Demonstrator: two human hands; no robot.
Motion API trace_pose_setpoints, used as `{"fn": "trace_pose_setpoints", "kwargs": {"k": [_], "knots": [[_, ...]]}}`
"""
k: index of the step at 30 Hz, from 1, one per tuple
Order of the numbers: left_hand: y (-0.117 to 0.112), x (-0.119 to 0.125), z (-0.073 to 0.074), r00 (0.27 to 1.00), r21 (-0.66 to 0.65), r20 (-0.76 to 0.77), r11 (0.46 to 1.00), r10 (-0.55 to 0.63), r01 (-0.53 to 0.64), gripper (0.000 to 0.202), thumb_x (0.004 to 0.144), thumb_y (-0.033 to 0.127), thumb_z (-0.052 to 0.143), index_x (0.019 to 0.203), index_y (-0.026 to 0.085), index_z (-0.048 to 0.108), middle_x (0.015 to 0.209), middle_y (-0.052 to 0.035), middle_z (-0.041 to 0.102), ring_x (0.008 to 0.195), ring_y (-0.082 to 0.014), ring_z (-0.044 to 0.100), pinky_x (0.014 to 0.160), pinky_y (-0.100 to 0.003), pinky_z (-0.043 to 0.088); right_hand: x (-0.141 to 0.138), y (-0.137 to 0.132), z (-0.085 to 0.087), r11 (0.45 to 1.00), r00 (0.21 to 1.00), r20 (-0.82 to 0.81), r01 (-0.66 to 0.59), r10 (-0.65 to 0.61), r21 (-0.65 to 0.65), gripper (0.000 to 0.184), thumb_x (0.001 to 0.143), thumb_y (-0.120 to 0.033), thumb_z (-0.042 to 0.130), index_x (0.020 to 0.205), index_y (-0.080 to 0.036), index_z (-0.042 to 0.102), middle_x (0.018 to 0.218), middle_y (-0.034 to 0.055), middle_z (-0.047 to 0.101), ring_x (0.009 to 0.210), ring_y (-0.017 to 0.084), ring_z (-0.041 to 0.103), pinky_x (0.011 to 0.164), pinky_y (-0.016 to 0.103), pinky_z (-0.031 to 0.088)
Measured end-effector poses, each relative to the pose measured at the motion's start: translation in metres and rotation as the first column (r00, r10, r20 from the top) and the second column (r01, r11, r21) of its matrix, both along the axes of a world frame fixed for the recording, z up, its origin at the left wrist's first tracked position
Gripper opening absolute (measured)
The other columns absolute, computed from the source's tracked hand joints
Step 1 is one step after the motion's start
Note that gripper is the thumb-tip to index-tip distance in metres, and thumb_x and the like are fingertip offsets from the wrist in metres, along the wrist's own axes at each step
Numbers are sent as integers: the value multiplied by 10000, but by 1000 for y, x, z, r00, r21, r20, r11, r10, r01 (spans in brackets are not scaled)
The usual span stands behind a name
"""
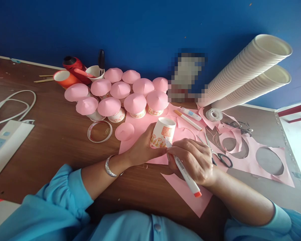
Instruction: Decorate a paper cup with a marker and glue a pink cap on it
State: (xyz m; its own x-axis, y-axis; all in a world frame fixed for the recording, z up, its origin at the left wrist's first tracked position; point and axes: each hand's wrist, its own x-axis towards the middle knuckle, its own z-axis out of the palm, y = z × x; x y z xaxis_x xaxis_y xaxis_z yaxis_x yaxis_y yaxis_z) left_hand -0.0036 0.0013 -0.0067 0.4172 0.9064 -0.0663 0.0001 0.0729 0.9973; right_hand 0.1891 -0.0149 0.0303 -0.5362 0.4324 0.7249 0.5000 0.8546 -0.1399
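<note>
So, right hand (192, 159): fingers bunched together, pinching the white marker (187, 175) near its writing end. A light, pen-like grip should serve you best.
Marker tip: at the cup's lower wall, by the flower drawings; too small to tell if it touches. Short strokes with little pressure probably give you the cleanest lines.
Left hand (144, 146): thumb along the near side, fingers round the left side and partly hidden; you pinch the cup between them. Hold firm, don't squeeze: thin paper would likely dent.
White cup (160, 129): in your left hand, in front of you over the pink sheet (141, 124), narrow end up, slightly tilted. Can't tell whether it rests on the sheet; bracing it there would steady your line.
Drawings: orange-red gridded patch above a row of flowers. Ink may be wet, so mind where your left thumb lands. Better to turn the cup than to reach round it with the marker.
Loose pink cone (124, 131): just beyond your left forearm; don't let that arm flatten it.
Scissors (216, 154): just beside your right hand; give the handles room as you swing your wrist.
Pink-topped cups (134, 103): clustered beyond, flower bands visible on some; handy for matching stroke height.
</note>
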Motion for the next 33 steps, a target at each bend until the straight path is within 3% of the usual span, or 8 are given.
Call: {"fn": "trace_pose_setpoints", "kwargs": {"k": [33], "knots": [[1,0,-3,1000,46,24,999,-4,3,612,783,392,864,1242,212,503,1235,-94,628,1102,-271,627,832,-365,541,3,4,4,999,999,15,45,-45,19,134,895,-69,617,1005,-142,598,784,52,652,638,159,604,525,293,499]]}}
